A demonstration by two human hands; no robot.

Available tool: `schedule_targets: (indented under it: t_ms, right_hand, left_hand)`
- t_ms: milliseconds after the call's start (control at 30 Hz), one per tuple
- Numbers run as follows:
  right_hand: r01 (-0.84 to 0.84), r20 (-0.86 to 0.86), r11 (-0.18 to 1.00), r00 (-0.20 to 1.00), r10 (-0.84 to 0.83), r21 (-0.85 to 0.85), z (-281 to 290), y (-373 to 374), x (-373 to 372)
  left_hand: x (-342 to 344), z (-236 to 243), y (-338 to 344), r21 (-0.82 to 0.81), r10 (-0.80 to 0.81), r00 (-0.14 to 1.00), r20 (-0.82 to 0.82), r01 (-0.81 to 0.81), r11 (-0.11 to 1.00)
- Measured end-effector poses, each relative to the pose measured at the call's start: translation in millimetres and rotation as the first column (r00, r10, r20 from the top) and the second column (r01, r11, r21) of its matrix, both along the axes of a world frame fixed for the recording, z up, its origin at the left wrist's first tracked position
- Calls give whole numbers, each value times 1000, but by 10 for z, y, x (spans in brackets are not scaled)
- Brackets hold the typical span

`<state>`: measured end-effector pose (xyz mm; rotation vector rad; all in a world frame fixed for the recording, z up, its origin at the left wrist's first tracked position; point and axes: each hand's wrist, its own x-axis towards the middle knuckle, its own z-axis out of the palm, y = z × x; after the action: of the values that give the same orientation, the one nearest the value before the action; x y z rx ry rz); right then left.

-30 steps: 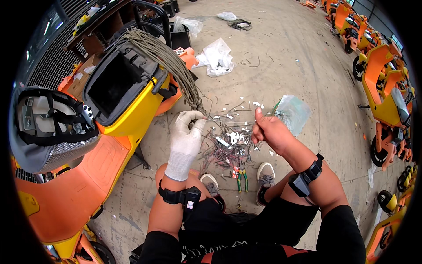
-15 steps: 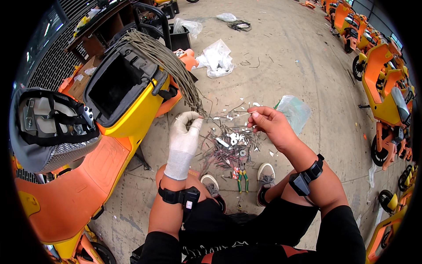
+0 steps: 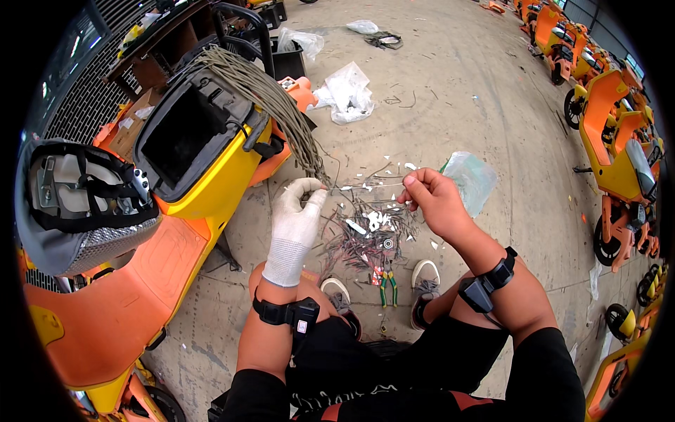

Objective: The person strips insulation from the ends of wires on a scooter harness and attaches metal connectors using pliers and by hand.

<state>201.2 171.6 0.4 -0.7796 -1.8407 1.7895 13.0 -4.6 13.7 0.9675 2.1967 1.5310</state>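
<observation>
A thin pale wire [image 3: 365,186] stretches horizontally between my two hands. My white-gloved left hand [image 3: 295,221] pinches it at one end, beside a hanging bundle of grey cables [image 3: 253,95] draped over a yellow scooter body [image 3: 221,197]. My bare right hand [image 3: 439,207] grips the other end between thumb and fingers. Beneath them on the floor lies a pile of cut wire and white scraps [image 3: 365,239], with a metal ring [image 3: 387,244] and green-yellow pliers [image 3: 389,287] between my shoes.
A grey lined case [image 3: 91,232] sits on the scooter at left. A clear green-tinted bag [image 3: 467,179] lies right of the pile, white plastic bags [image 3: 349,95] farther ahead. Rows of orange-yellow scooters [image 3: 608,162] line the right; a cluttered dark bench [image 3: 144,67] stands back left.
My right hand has gone from thumb raised to a pinch on the wire, its fingers now higher, level with my left hand. My left hand has barely moved.
</observation>
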Motion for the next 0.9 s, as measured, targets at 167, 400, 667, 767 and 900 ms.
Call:
schedule_targets:
  t_ms: [167, 400, 667, 767, 900]
  right_hand:
    - [16, 84, 998, 996, -21, 56, 10, -23, -10]
    - [38, 73, 995, 996, -45, 92, 16, 0, -18]
    - [111, 41, 973, 994, -105, -203, 95, -54, -33]
    - [148, 61, 924, 989, -136, -352, 127, -57, -33]
    - [91, 69, 878, 995, -67, -469, 39, 28, 16]
  left_hand:
    - [5, 9, -6, -14, -4, 999, 42, 5, 1000]
    - [9, 36, -19, -20, -30, 996, 81, 31, 999]
    - [15, 8, -30, 26, -78, 996, 37, 77, 997]
    - [-8, -21, -34, 38, -97, 995, 31, 96, 995]
    - [10, -8, -22, 55, -86, 996, 13, 85, 995]
